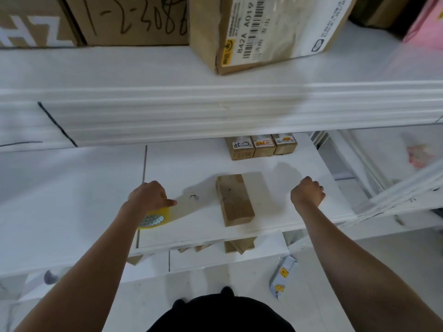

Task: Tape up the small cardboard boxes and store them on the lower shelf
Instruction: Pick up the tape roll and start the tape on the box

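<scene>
Cardboard box (235,200) lying at frame centre on the white shelf (72,200), between both hands, flat and within reach, probably for taping. Left hand (149,196) curled round the yellow tape roll (154,218), a clear strip (187,207) drawn rightward toward the box. Right hand (308,191) at centre right, fingers curled, holding nothing visible, apart from the box. Three labelled boxes (261,146) lined up side by side at the back, seemingly stored already. More cardboard (237,245) below the front edge.
</scene>
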`<state>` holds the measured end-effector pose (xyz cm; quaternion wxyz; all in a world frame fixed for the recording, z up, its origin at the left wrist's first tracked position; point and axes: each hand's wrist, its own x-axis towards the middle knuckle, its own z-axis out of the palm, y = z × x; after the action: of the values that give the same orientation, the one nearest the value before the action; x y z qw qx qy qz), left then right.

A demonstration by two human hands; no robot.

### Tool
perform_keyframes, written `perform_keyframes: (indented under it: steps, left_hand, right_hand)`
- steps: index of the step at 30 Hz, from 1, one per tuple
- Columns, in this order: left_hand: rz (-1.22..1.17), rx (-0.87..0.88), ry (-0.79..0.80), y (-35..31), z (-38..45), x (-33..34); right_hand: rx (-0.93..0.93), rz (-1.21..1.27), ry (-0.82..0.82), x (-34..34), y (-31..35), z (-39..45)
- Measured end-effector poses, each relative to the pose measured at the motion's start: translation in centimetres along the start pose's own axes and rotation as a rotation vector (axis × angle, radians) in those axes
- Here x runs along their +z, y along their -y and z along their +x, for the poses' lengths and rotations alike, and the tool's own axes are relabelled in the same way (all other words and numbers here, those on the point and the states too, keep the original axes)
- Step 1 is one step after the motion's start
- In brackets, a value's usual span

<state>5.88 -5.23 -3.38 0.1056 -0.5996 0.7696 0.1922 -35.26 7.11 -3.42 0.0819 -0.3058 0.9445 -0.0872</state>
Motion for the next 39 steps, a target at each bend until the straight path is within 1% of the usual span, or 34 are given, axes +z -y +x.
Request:
perform_keyframes:
  steps: [4,8,11,19,23,33,35,37,39]
  left_hand:
    - [-0.014,0.008,-0.021,0.1,0.1,0.1]
    - [-0.047,-0.011,-0.038,0.4,0.0,0.0]
    - [-0.063,-0.026,-0.038,0.5,-0.2,-0.1]
    - [-0.077,-0.022,-0.008,0.2,-0.7,-0.6]
    - [-0.103,-0.026,-0.009,0.1,-1.0,-0.7]
    - [-0.114,-0.027,-0.011,0.2,-1.5,-0.8]
    - [-0.113,-0.028,-0.008,0.1,-1.5,-0.9]
    - [-0.115,-0.026,-0.01,0.1,-1.5,-0.8]
    - [-0.109,-0.031,-0.009,0.1,-1.5,-0.8]
  right_hand:
    - [-0.032,-0.158,0.061,-0.3,-2.2,1.7]
    - [0.008,-0.205,0.14,-0.5,-3.7,2.8]
    - [0.013,-0.194,0.169,-0.4,-4.1,3.3]
    - [0.032,-0.19,0.143,0.1,-4.7,4.4]
    - [0.067,-0.164,0.192,0.4,-4.9,5.0]
    - [0.084,-0.133,0.252,0.0,-4.1,5.0]
    - [0.114,-0.109,0.292,-0.4,-3.9,4.7]
    - [0.104,-0.105,0.355,-0.8,-3.6,4.5]
    - [0.09,-0.017,0.376,-0.9,-2.8,4.3]
